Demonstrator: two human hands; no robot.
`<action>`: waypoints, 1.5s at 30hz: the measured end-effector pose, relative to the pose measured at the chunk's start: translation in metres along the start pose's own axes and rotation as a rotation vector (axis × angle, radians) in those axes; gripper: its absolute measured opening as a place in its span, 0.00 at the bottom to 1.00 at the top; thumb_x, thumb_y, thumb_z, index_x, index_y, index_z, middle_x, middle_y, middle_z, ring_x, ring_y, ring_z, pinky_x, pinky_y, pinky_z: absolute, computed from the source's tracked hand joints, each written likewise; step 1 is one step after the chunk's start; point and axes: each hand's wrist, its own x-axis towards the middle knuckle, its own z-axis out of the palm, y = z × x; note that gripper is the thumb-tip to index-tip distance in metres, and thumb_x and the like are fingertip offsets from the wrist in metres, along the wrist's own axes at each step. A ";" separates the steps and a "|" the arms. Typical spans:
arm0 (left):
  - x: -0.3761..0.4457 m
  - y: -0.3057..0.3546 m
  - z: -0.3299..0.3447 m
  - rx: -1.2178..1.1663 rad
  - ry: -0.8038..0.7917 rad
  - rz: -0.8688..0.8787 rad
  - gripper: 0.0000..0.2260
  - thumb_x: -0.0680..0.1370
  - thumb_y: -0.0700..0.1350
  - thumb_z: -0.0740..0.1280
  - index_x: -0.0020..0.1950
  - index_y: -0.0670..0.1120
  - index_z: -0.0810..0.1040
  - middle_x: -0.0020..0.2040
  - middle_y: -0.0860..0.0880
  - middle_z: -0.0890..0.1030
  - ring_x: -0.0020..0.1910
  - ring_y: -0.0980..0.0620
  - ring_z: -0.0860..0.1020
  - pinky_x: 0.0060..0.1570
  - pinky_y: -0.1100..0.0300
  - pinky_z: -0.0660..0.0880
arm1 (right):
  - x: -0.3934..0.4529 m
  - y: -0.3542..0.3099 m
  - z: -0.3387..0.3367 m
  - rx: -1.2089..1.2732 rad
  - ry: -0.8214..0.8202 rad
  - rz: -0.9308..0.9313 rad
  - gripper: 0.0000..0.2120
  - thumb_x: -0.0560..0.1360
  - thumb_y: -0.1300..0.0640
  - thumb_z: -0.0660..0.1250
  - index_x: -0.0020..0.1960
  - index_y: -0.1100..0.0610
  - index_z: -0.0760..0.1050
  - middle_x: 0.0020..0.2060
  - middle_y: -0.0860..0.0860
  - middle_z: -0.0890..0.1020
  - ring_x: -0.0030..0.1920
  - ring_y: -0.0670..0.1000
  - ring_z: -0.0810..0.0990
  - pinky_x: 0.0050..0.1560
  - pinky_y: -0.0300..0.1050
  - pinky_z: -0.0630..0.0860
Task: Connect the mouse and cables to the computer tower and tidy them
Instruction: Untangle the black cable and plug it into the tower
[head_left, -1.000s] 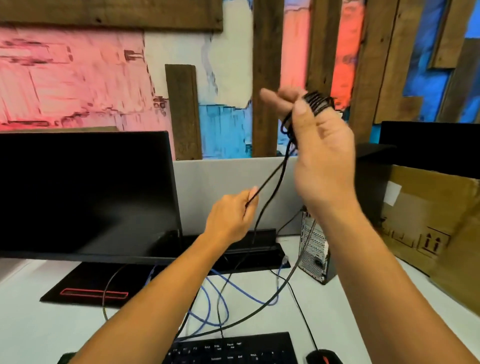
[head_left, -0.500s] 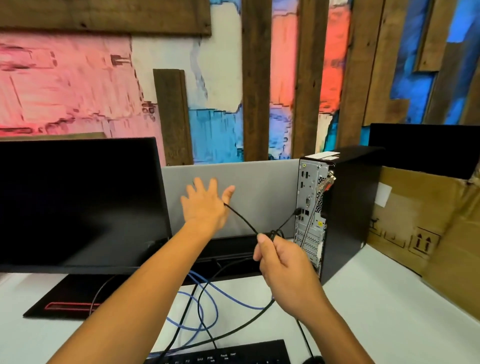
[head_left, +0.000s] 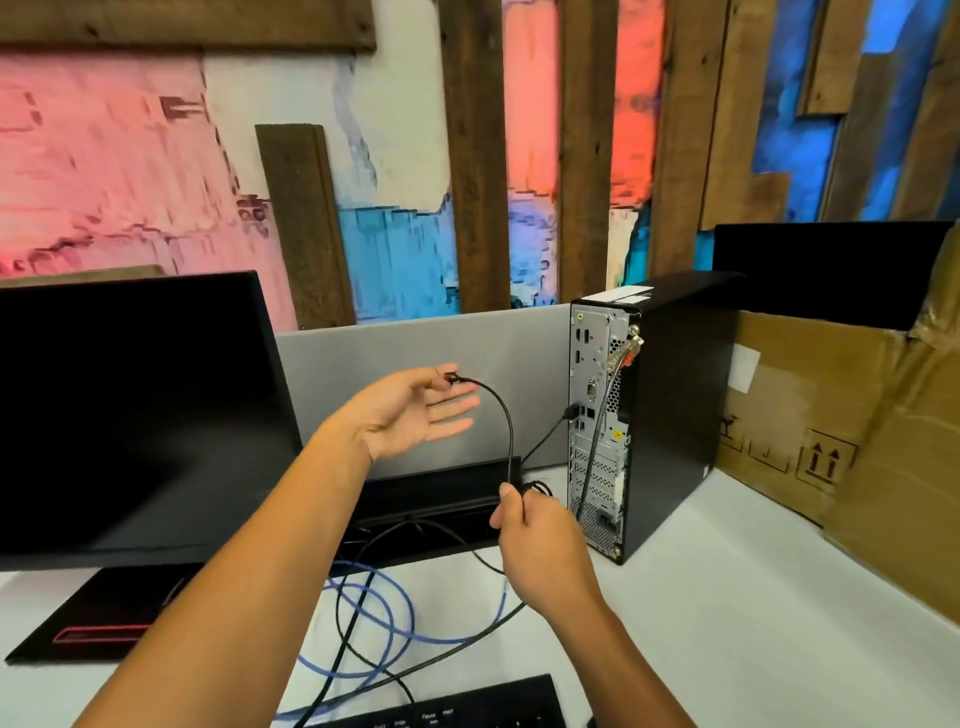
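The black computer tower stands upright at the back right of the desk, its rear panel facing me. A thin black cable is plugged into that panel and loops left. My left hand is palm up with fingers spread, pinching the cable between thumb and forefinger. My right hand is closed on a small coil of the same cable just left of the tower's base. A grey cable with a clear connector hangs down the rear panel.
A dark monitor fills the left. A blue cable and more black cables lie looped on the white desk. A black keyboard is at the bottom edge. A cardboard box leans right of the tower, and a grey divider runs behind.
My right hand came down from head height with the coiled cable to the tower's base. My left hand turned palm up and now pinches the cable at its fingertips.
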 end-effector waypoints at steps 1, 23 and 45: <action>0.002 -0.003 0.005 -0.096 0.002 0.036 0.11 0.82 0.39 0.61 0.64 0.44 0.73 0.63 0.39 0.80 0.61 0.42 0.79 0.61 0.46 0.75 | 0.002 0.002 0.004 -0.029 0.009 0.004 0.23 0.83 0.45 0.50 0.45 0.55 0.79 0.37 0.49 0.81 0.41 0.51 0.80 0.44 0.47 0.76; 0.041 -0.110 0.098 1.188 0.494 0.568 0.06 0.77 0.50 0.70 0.48 0.49 0.84 0.41 0.52 0.84 0.40 0.53 0.82 0.42 0.54 0.82 | 0.010 0.084 0.070 -0.251 0.060 -0.017 0.19 0.84 0.48 0.48 0.50 0.57 0.74 0.42 0.52 0.83 0.42 0.53 0.81 0.42 0.48 0.76; 0.042 -0.080 0.124 1.674 0.554 0.534 0.09 0.80 0.48 0.66 0.51 0.42 0.81 0.47 0.42 0.82 0.47 0.40 0.81 0.43 0.52 0.76 | 0.011 0.079 0.069 -0.077 0.166 -0.031 0.23 0.83 0.43 0.46 0.45 0.55 0.73 0.34 0.50 0.80 0.33 0.49 0.79 0.34 0.46 0.76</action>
